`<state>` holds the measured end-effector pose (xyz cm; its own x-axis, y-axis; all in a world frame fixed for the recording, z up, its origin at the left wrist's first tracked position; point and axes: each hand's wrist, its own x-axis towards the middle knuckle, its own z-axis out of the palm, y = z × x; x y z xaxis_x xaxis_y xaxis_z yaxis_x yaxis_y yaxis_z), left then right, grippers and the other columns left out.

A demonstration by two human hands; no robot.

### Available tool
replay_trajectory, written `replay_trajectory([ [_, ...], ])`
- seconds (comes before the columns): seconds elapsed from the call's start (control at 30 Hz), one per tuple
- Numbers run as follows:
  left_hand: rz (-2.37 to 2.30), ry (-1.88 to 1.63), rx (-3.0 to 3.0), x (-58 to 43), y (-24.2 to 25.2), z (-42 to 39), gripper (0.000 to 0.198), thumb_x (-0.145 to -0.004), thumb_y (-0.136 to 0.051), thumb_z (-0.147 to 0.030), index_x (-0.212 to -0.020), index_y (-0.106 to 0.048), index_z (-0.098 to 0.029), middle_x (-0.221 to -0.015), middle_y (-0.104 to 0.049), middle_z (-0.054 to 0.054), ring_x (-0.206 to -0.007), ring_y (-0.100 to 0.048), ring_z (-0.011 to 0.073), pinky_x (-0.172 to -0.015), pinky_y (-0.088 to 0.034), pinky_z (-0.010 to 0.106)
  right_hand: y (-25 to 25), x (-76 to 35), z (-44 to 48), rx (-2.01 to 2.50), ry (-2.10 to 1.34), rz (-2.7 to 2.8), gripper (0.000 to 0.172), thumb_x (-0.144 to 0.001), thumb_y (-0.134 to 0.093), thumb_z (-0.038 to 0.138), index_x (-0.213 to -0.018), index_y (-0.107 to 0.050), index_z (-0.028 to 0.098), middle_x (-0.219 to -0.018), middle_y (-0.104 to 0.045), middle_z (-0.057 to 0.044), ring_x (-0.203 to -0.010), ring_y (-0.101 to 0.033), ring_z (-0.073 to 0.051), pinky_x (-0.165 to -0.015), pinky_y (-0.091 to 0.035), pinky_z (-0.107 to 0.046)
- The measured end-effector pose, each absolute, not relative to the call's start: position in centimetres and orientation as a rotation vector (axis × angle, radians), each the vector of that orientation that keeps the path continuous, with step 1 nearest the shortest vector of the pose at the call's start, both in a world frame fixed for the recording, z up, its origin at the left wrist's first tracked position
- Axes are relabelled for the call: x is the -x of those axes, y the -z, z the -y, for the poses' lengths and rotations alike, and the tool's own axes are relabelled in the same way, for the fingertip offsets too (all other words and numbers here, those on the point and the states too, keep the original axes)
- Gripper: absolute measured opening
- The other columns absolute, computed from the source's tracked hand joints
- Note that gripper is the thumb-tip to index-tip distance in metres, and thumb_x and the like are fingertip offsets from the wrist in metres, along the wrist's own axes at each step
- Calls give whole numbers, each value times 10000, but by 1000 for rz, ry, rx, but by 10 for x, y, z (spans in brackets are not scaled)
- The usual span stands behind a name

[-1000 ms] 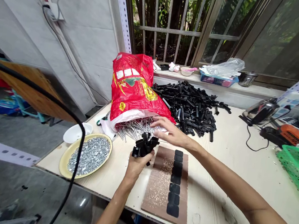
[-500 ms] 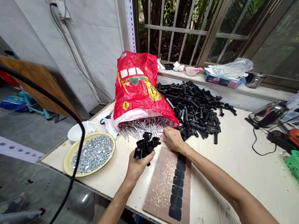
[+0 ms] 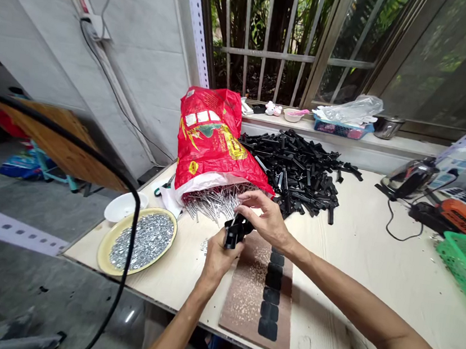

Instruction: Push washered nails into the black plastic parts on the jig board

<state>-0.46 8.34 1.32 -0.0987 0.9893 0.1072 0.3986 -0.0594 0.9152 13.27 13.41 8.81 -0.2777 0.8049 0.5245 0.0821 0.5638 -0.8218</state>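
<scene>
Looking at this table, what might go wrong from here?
The left hand grips black parts in a bunch, so one might slip out. Loose metal rods spill from the red bag close to the right hand, which could brush and scatter them. The yellow bowl sits at the table's near edge, so a bump might tip it off.
</scene>
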Motion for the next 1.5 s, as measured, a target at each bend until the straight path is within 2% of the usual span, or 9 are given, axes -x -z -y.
replay_trajectory([
  [0.2, -1578, -1188, -1556, 12, -13, -84, 140, -698, -617, -261, -796, -620, -161, -653, -611, -28, -589, -543, 128, -560, -408, 216, -91, -143, -145, 675, -625, 1975, 116, -849, -614, 298, -902, -692, 232, -955, -677, -29, -972, -599, -157, -878, -456, -313],
  [0.33, -1595, -1205, -1573, 14, -14, -87, 150, -698, -626, -270, -796, -635, -158, -684, -642, -13, -614, -568, 142, -568, -411, 221, -87, -147, -156, 688, -548, 2081, 195, -883, -564, 323, -1014, -678, 235, -1027, -664, -43, -1019, -575, -165, -905, -429, -320],
  [0.43, -1580, -1259, -1523, 20, -20, -85, 146, -707, -634, -288, -778, -641, -161, -704, -661, -5, -621, -582, 147, -574, -418, 221, -66, -156, -174, 999, -367, 2120, 222, -910, -514, 330, -1005, -679, 215, -1006, -657, -53, -957, -571, -171, -854, -420, -315],
  [0.63, -1605, -1301, -1459, 26, -28, -82, 169, -686, -674, -312, -768, -656, -165, -681, -655, -2, -637, -590, 156, -585, -425, 226, 1, -157, -187, 1571, -28, 2572, 250, -874, -520, 271, -732, -695, 163, -861, -652, -88, -909, -520, -230, -777, -354, -343],
  [0.83, -1522, -1301, -1091, 25, -23, -91, 240, -614, -734, -317, -750, -646, -139, -632, -620, -6, -567, -557, 131, -532, -427, 226, 10, -156, -184, 1523, 32, 2732, 226, -869, -448, 121, -894, -673, 108, -906, -655, -131, -843, -562, -199, -727, -364, -304],
  [0.97, -1254, -1267, -798, 32, -25, -98, 277, -566, -768, -279, -751, -656, -106, -646, -634, 24, -551, -572, 118, -546, -451, 231, -17, -177, -182, 1485, 76, 2783, 289, -848, -443, 69, -1025, -653, 158, -898, -658, -114, -801, -587, -199, -689, -372, -300],
  [1.13, -1242, -1208, -732, 27, -21, -99, 253, -509, -783, -239, -677, -652, -103, -614, -629, 23, -504, -556, 108, -513, -451, 235, -76, -191, -170, 1229, -185, 2464, 484, -838, -442, 74, -1274, -505, 276, -858, -626, -20, -676, -558, -123, -650, -402, -255],
  [1.3, -1449, -1188, -1011, 6, -17, -95, 175, -518, -732, -228, -602, -613, -133, -525, -561, -28, -484, -498, 105, -462, -387, 214, -117, -158, -146, 803, -704, 1892, 397, -877, -519, 255, -1269, -468, 217, -763, -599, 27, -646, -548, -101, -609, -432, -232],
  [1.5, -1516, -1131, -1143, -2, -23, -91, 149, -516, -681, -226, -549, -556, -152, -488, -495, -42, -455, -432, 97, -428, -337, 209, -107, -130, -127, 744, -744, 1829, 278, -866, -574, 288, -1142, -582, 257, -920, -648, -4, -831, -602, -141, -794, -464, -297],
])
